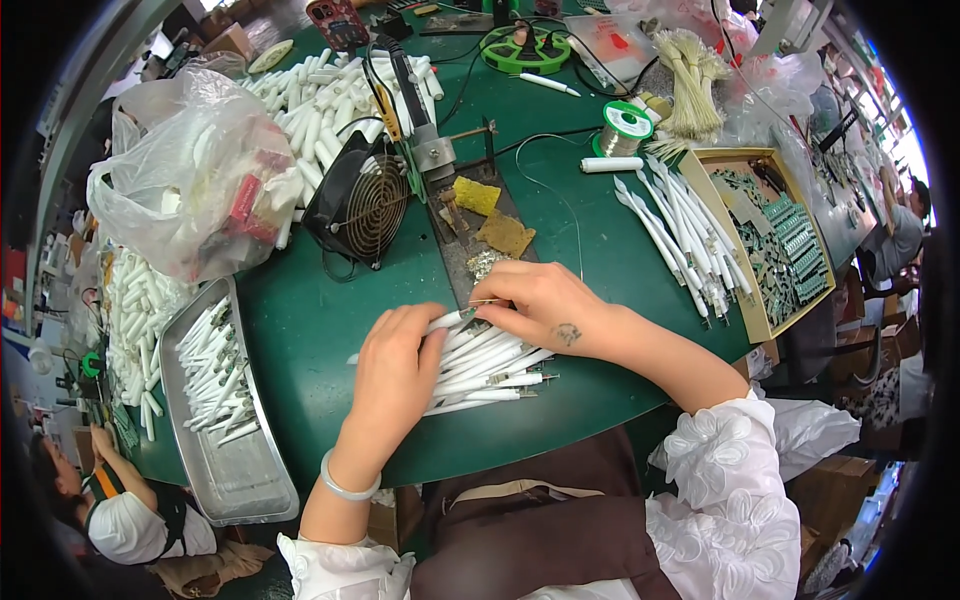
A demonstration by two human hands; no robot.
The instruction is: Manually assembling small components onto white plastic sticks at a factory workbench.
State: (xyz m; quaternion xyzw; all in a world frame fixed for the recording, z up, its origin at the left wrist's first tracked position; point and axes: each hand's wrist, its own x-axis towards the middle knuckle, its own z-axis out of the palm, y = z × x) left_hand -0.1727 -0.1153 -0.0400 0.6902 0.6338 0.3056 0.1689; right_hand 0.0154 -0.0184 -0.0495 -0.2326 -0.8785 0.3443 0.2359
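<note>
My left hand is closed round a slim white tube with a small green circuit piece at its right end. Thumb and forefinger of my right hand pinch a thin, wire-like piece right at that end; its exact kind is too small to tell. Under both hands lies a pile of similar white tubes, their metal and circuit ends pointing right. Just beyond my fingers, a dark soldering stand carries a yellow sponge, a brown sponge and a clump of solder bits.
A metal tray of tubes stands left, below a plastic bag and a black fan. Right are more tubes, a solder spool and a yellow box of circuit boards. A co-worker sits lower left.
</note>
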